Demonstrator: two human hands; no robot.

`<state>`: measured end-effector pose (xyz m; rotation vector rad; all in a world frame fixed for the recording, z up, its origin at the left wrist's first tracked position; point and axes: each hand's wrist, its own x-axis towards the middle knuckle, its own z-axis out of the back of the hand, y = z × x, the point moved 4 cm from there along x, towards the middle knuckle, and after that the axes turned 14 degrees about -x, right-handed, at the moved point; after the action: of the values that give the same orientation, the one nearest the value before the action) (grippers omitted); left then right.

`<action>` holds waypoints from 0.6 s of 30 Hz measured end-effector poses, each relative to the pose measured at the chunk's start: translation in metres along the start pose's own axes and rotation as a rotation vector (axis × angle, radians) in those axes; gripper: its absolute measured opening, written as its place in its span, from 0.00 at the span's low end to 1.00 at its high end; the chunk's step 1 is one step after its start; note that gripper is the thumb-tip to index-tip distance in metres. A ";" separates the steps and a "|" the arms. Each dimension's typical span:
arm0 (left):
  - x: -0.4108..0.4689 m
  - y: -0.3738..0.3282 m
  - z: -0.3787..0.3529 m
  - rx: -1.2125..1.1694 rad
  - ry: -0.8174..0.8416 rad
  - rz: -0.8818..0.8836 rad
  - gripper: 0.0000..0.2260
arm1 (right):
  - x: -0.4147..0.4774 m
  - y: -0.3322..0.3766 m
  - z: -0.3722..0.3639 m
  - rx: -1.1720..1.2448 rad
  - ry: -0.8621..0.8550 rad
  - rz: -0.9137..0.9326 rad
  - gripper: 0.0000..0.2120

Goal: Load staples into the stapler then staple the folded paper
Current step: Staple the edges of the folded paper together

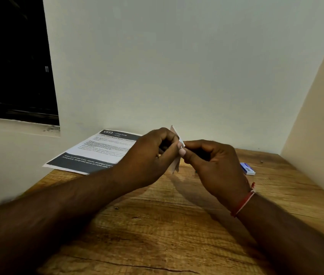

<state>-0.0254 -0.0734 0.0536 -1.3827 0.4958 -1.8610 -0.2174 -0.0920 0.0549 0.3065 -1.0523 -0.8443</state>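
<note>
A small white folded paper (175,166) stands on edge in the air above the wooden table (157,225). My left hand (147,155) pinches it from the left and my right hand (214,165) pinches it from the right, with the thumbs meeting at its middle. The paper's top corner pokes out above my left fingers. A small blue staple box (247,168) lies on the table just right of my right hand. I see no stapler clearly; the dark hollow inside my curled right fingers hides whatever may be there.
A printed sheet (95,151) with dark header and footer bands lies at the table's back left, overhanging the edge. White walls close in behind and on the right. A dark window is at the upper left.
</note>
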 end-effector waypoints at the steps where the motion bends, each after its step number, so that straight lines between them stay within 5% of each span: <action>1: 0.000 -0.001 0.001 0.015 0.009 -0.014 0.07 | 0.000 -0.001 -0.001 0.043 0.009 -0.012 0.07; 18: 0.000 -0.001 -0.002 -0.028 -0.003 -0.038 0.08 | 0.000 -0.007 -0.003 0.381 0.066 -0.189 0.07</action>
<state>-0.0280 -0.0730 0.0535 -1.4221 0.4987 -1.8885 -0.2180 -0.0973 0.0495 0.7599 -1.1321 -0.7918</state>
